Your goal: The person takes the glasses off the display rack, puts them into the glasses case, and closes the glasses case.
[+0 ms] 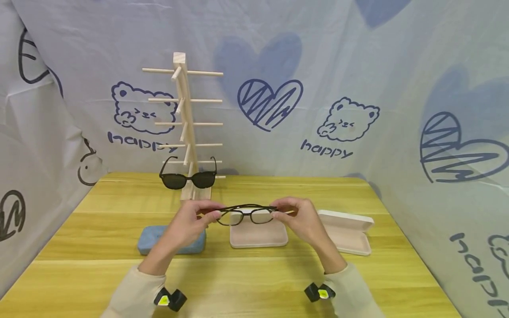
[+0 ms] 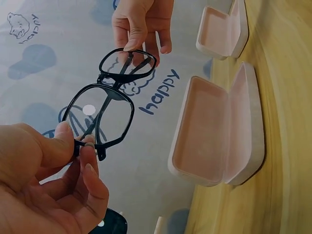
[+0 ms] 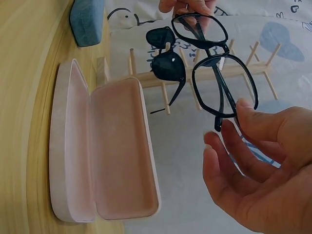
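Note:
Black-framed eyeglasses (image 1: pixel 247 214) with clear lenses are held up in front of me, temples folded behind the lenses. My left hand (image 1: pixel 191 223) pinches one end of the frame between thumb and fingers; in the left wrist view the thumb (image 2: pixel 62 136) lies by the hinge corner. At the opposite end, my right hand (image 1: pixel 300 218) pinches the frame, its thumb (image 3: pixel 245 111) against the rim and the other fingers loosely bent below. Beneath the glasses, an open eyeglass case (image 1: pixel 258 238) with a pink lining rests on the table, its upper part overlapped by them in the head view.
A second open pink-lined case (image 1: pixel 347 243) lies to the right, behind my right forearm. To the left, a closed blue case (image 1: pixel 195 245) is partly hidden by my left arm. Black sunglasses (image 1: pixel 175 181) hang low on a wooden peg rack (image 1: pixel 186 97) near the back curtain.

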A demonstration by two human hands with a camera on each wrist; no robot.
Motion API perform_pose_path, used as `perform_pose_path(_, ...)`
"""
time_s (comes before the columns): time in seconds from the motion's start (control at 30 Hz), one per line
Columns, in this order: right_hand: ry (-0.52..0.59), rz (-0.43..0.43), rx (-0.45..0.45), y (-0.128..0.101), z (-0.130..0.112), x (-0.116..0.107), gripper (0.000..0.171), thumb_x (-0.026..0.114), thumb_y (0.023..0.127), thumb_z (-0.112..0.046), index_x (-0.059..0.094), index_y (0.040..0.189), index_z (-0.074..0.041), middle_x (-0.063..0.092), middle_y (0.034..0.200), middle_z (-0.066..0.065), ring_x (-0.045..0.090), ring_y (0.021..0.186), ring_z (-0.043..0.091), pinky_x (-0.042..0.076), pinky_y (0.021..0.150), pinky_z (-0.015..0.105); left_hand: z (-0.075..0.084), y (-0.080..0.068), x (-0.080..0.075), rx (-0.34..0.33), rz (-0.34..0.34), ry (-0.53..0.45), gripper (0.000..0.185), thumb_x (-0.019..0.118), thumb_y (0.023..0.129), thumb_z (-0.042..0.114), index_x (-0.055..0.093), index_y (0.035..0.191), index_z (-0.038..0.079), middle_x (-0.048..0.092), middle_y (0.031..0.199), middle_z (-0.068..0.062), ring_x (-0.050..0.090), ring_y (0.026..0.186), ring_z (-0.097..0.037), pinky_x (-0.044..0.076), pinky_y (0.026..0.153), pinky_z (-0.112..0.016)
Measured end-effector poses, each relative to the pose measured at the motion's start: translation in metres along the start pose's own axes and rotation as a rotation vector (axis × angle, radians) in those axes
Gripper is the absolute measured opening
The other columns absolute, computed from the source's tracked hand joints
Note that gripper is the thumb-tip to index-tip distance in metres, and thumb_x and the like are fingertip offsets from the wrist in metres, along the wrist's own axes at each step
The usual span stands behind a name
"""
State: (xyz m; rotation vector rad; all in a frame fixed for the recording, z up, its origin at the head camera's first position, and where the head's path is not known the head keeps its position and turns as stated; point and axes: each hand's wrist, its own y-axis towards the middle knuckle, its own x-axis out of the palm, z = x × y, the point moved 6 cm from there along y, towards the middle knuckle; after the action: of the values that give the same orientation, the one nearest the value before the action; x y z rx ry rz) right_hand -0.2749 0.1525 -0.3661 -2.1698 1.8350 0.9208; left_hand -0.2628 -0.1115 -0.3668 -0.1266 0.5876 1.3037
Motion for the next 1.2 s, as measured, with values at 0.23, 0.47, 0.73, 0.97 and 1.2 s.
perform_pose_path(0.23, -0.012, -0.043, 0.052, 0.001, 0.009, 0.001, 0.018, 0.078, 0.091, -0.005, 0.077, 0.109, -0.002, 0.078, 0.103, 0.015, 0.072, 0.083, 0.016, 0.058, 0.072, 0.021, -0.010, 0.001, 0.008, -0.032, -0.034, 0.014, 0.022, 0.064, 0.100, 0.004, 0.074, 0.118, -0.003, 0.076, 0.107, -0.019, 0.067, 0.086, -0.015, 0.054, 0.064, -0.022)
perform_pose_path(0.47, 0.014, -0.075, 0.107, 0.000, 0.021, 0.002, 0.018, 0.078, 0.091, -0.006, 0.077, 0.109, -0.001, 0.079, 0.103, 0.015, 0.073, 0.085, 0.014, 0.058, 0.072, 0.020, -0.021, 0.005, 0.015, -0.068, -0.039, 0.041, 0.021, 0.065, 0.101, 0.009, 0.076, 0.117, 0.001, 0.078, 0.103, -0.013, 0.067, 0.088, -0.016, 0.053, 0.066, -0.023)
perform_pose_path(0.73, 0.045, -0.069, 0.143, 0.000, 0.032, 0.001, 0.020, 0.074, 0.093, -0.004, 0.075, 0.111, 0.005, 0.078, 0.103, 0.020, 0.075, 0.086, 0.018, 0.062, 0.074, 0.025, -0.023, 0.010, 0.024, -0.035, -0.033, 0.057, 0.022, 0.066, 0.101, 0.012, 0.077, 0.113, -0.002, 0.077, 0.094, -0.013, 0.068, 0.083, -0.015, 0.052, 0.064, -0.023)
perform_pose_path(0.97, 0.059, -0.071, 0.150, 0.000, 0.041, 0.001, 0.019, 0.074, 0.094, -0.004, 0.075, 0.109, 0.007, 0.078, 0.100, 0.021, 0.076, 0.084, 0.025, 0.063, 0.073, 0.033, -0.028, 0.012, 0.030, -0.060, -0.008, 0.079, 0.019, 0.068, 0.100, 0.013, 0.079, 0.109, 0.001, 0.078, 0.094, -0.010, 0.069, 0.081, -0.013, 0.053, 0.066, -0.024)
perform_pose_path(1.2, 0.021, -0.088, 0.184, 0.000, 0.055, 0.003, 0.018, 0.073, 0.094, -0.003, 0.075, 0.109, 0.007, 0.078, 0.100, 0.020, 0.075, 0.083, 0.021, 0.064, 0.076, 0.041, -0.038, 0.014, 0.039, -0.104, 0.005, 0.091, 0.016, 0.070, 0.098, 0.010, 0.079, 0.109, 0.002, 0.078, 0.099, -0.010, 0.069, 0.083, -0.014, 0.055, 0.067, -0.026)
